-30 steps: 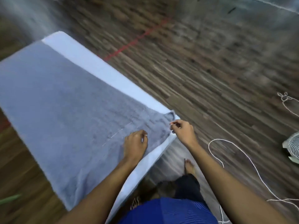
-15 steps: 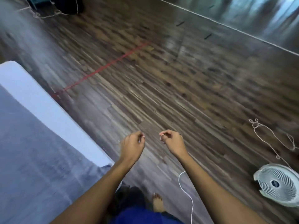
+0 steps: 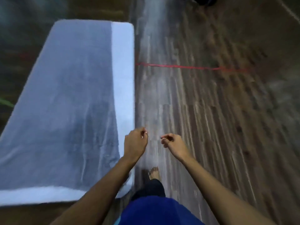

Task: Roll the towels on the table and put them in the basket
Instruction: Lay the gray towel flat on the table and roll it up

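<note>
A grey-blue towel (image 3: pixel 68 114) lies spread flat over a white table (image 3: pixel 124 75) on the left side of the view. My left hand (image 3: pixel 135 142) hovers just past the table's right edge, fingers loosely curled, holding nothing. My right hand (image 3: pixel 172 142) hangs over the wooden floor beside it, fingers also curled and empty. Neither hand touches the towel. No basket is in view. The picture is blurred by motion.
Wooden plank floor (image 3: pixel 211 127) fills the right side, crossed by a red line (image 3: pixel 186 67). My bare foot (image 3: pixel 153 172) stands close to the table's near right corner. A dark object (image 3: pixel 205 0) sits at the top edge.
My hands let go of the towel's corner and left the table. The view swung away over the floor, then back, so the table now runs lengthwise on my left.
</note>
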Demonstrator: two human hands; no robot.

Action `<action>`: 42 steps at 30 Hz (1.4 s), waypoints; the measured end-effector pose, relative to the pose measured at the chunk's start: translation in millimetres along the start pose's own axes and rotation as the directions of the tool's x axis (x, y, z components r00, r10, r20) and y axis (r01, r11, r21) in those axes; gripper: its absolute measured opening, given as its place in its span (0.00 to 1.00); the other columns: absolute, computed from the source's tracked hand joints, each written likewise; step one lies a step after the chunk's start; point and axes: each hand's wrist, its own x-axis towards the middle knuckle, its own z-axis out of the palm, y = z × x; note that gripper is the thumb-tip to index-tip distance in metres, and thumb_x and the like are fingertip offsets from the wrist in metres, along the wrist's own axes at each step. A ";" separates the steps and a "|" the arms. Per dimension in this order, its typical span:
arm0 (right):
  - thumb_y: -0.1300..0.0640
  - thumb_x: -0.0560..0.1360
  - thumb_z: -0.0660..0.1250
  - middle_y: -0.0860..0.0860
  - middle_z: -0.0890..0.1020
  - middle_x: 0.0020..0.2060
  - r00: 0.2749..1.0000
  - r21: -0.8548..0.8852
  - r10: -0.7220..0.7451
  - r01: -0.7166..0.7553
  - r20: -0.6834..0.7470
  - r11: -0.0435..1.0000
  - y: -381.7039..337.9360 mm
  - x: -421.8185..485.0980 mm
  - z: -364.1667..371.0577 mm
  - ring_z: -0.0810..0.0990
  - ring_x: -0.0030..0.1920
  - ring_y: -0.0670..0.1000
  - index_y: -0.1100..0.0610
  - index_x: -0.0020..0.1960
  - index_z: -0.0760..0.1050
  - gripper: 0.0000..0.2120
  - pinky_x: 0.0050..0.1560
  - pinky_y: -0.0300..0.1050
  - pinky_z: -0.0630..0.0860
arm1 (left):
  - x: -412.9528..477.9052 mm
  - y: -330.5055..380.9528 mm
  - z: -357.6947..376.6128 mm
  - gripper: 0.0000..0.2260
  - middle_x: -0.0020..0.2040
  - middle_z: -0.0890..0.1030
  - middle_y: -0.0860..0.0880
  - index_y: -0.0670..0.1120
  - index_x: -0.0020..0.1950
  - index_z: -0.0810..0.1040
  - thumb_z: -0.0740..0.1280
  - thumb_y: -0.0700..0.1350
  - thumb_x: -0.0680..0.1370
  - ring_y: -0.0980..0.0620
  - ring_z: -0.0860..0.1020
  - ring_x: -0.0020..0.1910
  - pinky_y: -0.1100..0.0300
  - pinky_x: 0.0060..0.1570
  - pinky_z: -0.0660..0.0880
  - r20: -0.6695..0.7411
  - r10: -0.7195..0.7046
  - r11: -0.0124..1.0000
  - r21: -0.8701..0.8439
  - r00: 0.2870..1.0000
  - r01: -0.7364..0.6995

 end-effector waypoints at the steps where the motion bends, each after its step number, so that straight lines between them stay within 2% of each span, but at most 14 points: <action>1: 0.63 0.75 0.64 0.51 0.84 0.40 0.998 -0.048 -0.018 0.021 0.060 0.999 -8.5 12.1 5.1 0.83 0.40 0.50 0.52 0.45 0.80 0.08 0.45 0.41 0.77 | 0.7 -10.4 -2.5 0.09 0.40 0.82 0.50 0.49 0.43 0.79 0.60 0.48 0.75 0.47 0.79 0.40 0.50 0.44 0.75 -0.037 -0.066 0.998 -0.005 0.997 0.065; 6: 0.60 0.77 0.64 0.50 0.84 0.41 0.928 -0.217 -0.111 0.198 0.357 0.956 -46.5 51.3 35.8 0.83 0.42 0.49 0.52 0.50 0.81 0.08 0.47 0.43 0.78 | -40.6 -56.6 -5.8 0.05 0.43 0.81 0.49 0.48 0.44 0.79 0.63 0.43 0.76 0.48 0.78 0.42 0.52 0.44 0.74 -0.211 -0.411 0.911 -0.120 0.887 0.393; 11: 0.58 0.78 0.64 0.50 0.83 0.48 0.765 -0.338 -0.152 0.441 0.625 0.832 -69.4 76.0 71.6 0.80 0.49 0.49 0.53 0.55 0.80 0.09 0.50 0.43 0.76 | -88.4 -68.7 14.2 0.09 0.39 0.79 0.44 0.43 0.40 0.75 0.59 0.46 0.73 0.41 0.77 0.41 0.48 0.41 0.75 -0.304 -0.616 0.787 -0.204 0.726 0.582; 13: 0.58 0.78 0.64 0.51 0.82 0.51 0.658 -0.363 -0.205 0.618 0.725 0.697 -74.6 85.1 88.1 0.79 0.51 0.49 0.55 0.56 0.80 0.10 0.51 0.41 0.73 | -99.5 -66.8 26.0 0.05 0.47 0.78 0.44 0.44 0.46 0.75 0.64 0.46 0.75 0.42 0.75 0.49 0.48 0.48 0.74 -0.283 -0.686 0.724 -0.175 0.670 0.668; 17: 0.60 0.75 0.64 0.54 0.78 0.59 0.367 -0.253 -0.281 0.894 0.887 0.370 -76.2 112.4 118.4 0.75 0.60 0.54 0.57 0.58 0.79 0.13 0.61 0.46 0.70 | -102.6 -53.8 42.2 0.19 0.59 0.74 0.47 0.48 0.60 0.72 0.72 0.45 0.71 0.45 0.71 0.59 0.49 0.58 0.72 -0.308 -0.750 0.651 -0.189 0.585 0.735; 20: 0.60 0.74 0.64 0.53 0.73 0.66 0.156 -0.139 -0.200 0.985 0.967 0.099 -79.7 131.6 134.1 0.71 0.65 0.57 0.55 0.63 0.76 0.18 0.62 0.53 0.72 | -100.2 -46.3 49.9 0.21 0.60 0.74 0.44 0.44 0.65 0.72 0.66 0.35 0.72 0.43 0.71 0.61 0.46 0.59 0.72 -0.359 -0.793 0.585 -0.225 0.492 0.779; 23: 0.60 0.73 0.64 0.52 0.66 0.71 0.035 -0.038 -0.061 0.998 0.998 -0.053 -88.6 144.4 143.2 0.66 0.69 0.57 0.52 0.69 0.71 0.23 0.63 0.56 0.71 | -97.5 -39.2 55.0 0.23 0.59 0.75 0.42 0.41 0.63 0.74 0.61 0.28 0.69 0.40 0.72 0.58 0.44 0.54 0.74 -0.423 -0.819 0.521 -0.264 0.388 0.812; 26: 0.60 0.73 0.64 0.51 0.65 0.72 -0.010 0.009 -0.006 0.996 1.000 -0.084 -94.6 151.8 148.7 0.65 0.70 0.56 0.50 0.70 0.70 0.25 0.63 0.56 0.71 | -92.4 -33.6 54.4 0.21 0.56 0.79 0.42 0.40 0.59 0.78 0.62 0.27 0.69 0.39 0.76 0.55 0.46 0.53 0.76 -0.476 -0.833 0.468 -0.338 0.281 0.817; 28: 0.60 0.74 0.63 0.50 0.66 0.72 -0.018 0.020 0.017 0.996 1.000 -0.087 -96.9 154.5 150.2 0.65 0.70 0.55 0.49 0.70 0.70 0.25 0.62 0.56 0.71 | -90.6 -31.6 51.3 0.14 0.49 0.83 0.42 0.40 0.51 0.81 0.64 0.28 0.70 0.40 0.80 0.49 0.50 0.48 0.77 -0.529 -0.827 0.450 -0.421 0.190 0.788; 31: 0.60 0.74 0.62 0.50 0.67 0.70 -0.027 0.027 0.008 0.996 1.000 -0.082 -100.3 153.8 153.2 0.66 0.69 0.56 0.49 0.69 0.71 0.24 0.62 0.56 0.70 | -93.6 -26.9 45.6 0.07 0.45 0.84 0.43 0.41 0.46 0.81 0.68 0.31 0.72 0.43 0.81 0.44 0.57 0.44 0.73 -0.591 -0.798 0.453 -0.463 0.116 0.761; 35: 0.59 0.75 0.62 0.49 0.69 0.68 0.021 -0.021 0.000 0.997 1.000 -0.079 -102.1 147.6 157.8 0.66 0.68 0.56 0.49 0.68 0.73 0.22 0.64 0.56 0.67 | -100.2 -19.5 41.0 0.06 0.46 0.84 0.46 0.43 0.50 0.83 0.70 0.37 0.75 0.45 0.82 0.43 0.55 0.40 0.77 -0.621 -0.774 0.447 -0.399 0.122 0.801; 39: 0.58 0.74 0.62 0.50 0.71 0.65 0.080 -0.082 -0.024 0.991 0.997 -0.105 -104.7 137.9 162.4 0.67 0.67 0.56 0.48 0.65 0.74 0.20 0.65 0.56 0.63 | -103.4 -14.2 40.8 0.04 0.41 0.82 0.46 0.42 0.46 0.82 0.68 0.39 0.76 0.43 0.79 0.39 0.50 0.34 0.78 -0.671 -0.718 0.502 -0.319 0.183 0.804; 41: 0.57 0.74 0.63 0.51 0.72 0.63 0.071 -0.082 -0.094 0.989 0.993 -0.121 -103.0 131.5 162.6 0.69 0.65 0.56 0.50 0.64 0.74 0.18 0.65 0.54 0.64 | -106.5 -10.1 42.1 0.09 0.40 0.81 0.47 0.41 0.45 0.82 0.63 0.42 0.77 0.45 0.77 0.38 0.50 0.34 0.76 -0.700 -0.684 0.536 -0.289 0.207 0.793; 42: 0.58 0.74 0.64 0.52 0.73 0.61 0.032 -0.047 -0.134 0.993 0.990 -0.109 -101.4 127.8 162.0 0.70 0.63 0.57 0.52 0.62 0.74 0.17 0.64 0.53 0.65 | -108.3 -8.3 42.5 0.09 0.41 0.81 0.47 0.41 0.45 0.82 0.63 0.42 0.77 0.46 0.76 0.39 0.52 0.35 0.75 -0.714 -0.665 0.554 -0.275 0.218 0.786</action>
